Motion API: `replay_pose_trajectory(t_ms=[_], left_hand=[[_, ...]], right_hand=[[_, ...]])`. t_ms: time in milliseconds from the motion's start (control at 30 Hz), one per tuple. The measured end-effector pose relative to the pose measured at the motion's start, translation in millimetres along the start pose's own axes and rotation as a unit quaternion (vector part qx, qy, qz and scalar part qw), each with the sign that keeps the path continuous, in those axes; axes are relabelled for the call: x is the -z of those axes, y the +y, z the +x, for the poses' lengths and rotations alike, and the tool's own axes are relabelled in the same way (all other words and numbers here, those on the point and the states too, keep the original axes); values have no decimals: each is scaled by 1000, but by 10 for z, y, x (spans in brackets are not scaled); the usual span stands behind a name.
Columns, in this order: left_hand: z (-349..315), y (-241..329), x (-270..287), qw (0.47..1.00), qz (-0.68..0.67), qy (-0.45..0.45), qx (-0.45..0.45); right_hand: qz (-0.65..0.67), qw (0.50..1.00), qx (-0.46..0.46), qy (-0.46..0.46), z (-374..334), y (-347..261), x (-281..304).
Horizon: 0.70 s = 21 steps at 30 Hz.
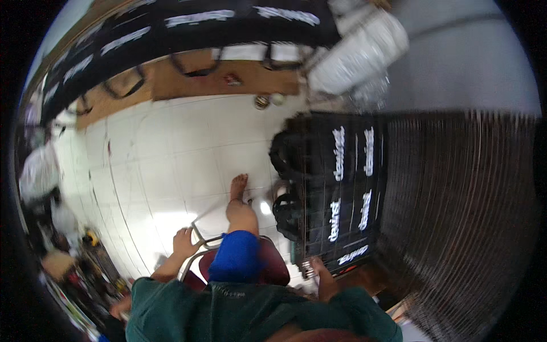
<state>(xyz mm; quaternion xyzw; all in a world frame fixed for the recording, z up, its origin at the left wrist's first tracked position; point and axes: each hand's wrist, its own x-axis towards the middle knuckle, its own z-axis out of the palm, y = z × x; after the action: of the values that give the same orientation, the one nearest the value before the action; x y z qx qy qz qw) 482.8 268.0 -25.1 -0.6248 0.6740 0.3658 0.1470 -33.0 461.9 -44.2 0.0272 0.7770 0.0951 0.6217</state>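
Observation:
At the lower middle is a chair (276, 267) with a dark red seat and grey metal tube frame. My left hand (185, 243) is at the left side of that frame, its fingers seemingly closed round the tube, though motion blurs them. On the other side, my right hand (315, 267) is low against the near end of a stack of black bags (319, 196) with white lettering. A small striped thing (307, 270) lies by its fingers, which are too blurred to read. My leg in blue shorts (236, 256) reaches past the chair to the tiled floor.
More black bags (194, 28) with hanging handles line the far side above a brown board (222, 80). Two small round things (262, 101) sit by its edge. A plastic-wrapped white bundle (362, 51) stands far right, a dark ribbed surface (456, 211) near right. Clutter (74, 262) fills the left.

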Motion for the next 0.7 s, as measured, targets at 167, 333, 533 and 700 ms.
replay_pose_trajectory(t_ms=[167, 333, 533, 700], left_hand=[[-1480, -811, 50, 911, -2, -371, 181], [-2260, -814, 5, 881, -263, -345, 191], [-1162, -1365, 1199, 941, -292, 71, 158], [-852, -1487, 2827, 863, -401, 303, 45]], right_hand=[[87, 958, 212, 174, -755, -191, 1023], [134, 843, 423, 305, -1847, -1404, 1778], [-62, 884, 430, 172, -1939, -3569, 355], [-349, 781, 514, 55, -3427, -5883, -1907]])
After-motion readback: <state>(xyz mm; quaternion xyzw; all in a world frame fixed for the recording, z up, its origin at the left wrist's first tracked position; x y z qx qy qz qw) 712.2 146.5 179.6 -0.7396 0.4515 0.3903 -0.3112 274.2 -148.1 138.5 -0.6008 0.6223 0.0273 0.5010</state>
